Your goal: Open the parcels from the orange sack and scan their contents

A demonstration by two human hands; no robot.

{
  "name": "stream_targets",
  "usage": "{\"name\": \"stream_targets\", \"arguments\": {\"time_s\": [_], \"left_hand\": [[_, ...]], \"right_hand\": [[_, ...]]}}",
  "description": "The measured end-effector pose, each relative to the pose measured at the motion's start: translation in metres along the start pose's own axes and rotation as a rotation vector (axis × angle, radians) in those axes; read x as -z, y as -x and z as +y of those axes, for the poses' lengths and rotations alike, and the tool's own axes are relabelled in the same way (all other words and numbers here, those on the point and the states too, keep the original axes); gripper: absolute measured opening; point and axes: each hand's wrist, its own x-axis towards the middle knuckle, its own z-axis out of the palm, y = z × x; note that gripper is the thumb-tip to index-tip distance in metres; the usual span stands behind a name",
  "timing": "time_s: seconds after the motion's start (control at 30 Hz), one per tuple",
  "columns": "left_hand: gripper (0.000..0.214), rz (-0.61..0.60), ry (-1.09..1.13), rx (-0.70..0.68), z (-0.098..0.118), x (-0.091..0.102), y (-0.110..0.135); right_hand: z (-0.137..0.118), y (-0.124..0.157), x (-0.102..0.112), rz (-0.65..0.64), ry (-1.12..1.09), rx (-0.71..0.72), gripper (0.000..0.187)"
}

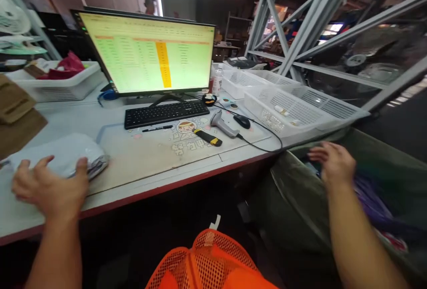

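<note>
Desk with white plastic-wrapped parcel

You've got a white plastic parcel at lower left, glossy with grey creases. Worktop: pale grey, red edge strip. Desk mat: beige, cartoon print mid-mat. Monitor spreadsheet: green, one orange column. Keyboard: black. Barcode scanner: grey. Utility knife: yellow and black. Baskets at right: white, lattice pattern. Red cloth sits in a white basket at upper left. Lower right, olive-green sack with purple contents. Bottom centre, orange mesh fabric.
</note>
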Motion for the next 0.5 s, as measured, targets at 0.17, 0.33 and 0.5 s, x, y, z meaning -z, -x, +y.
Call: {"name": "stream_targets", "arguments": {"time_s": [0.17, 0.33, 0.5], "left_hand": [[0.081, 0.014, -0.146, 0.076, -0.02, 0.001, 0.001], [0.069, 0.164, 0.114, 0.123, -0.052, 0.001, 0.004], [0.069, 0.222, 0.172, 0.354, -0.053, -0.006, 0.003]], "right_hand": [[-0.073, -0.059, -0.173, -0.348, 0.109, 0.3, 0.051], [-0.079, -0.071, -0.236, -0.533, 0.204, 0.483, 0.06], [-0.039, -0.096, -0.262, -0.56, 0.434, 0.485, 0.069]]}}
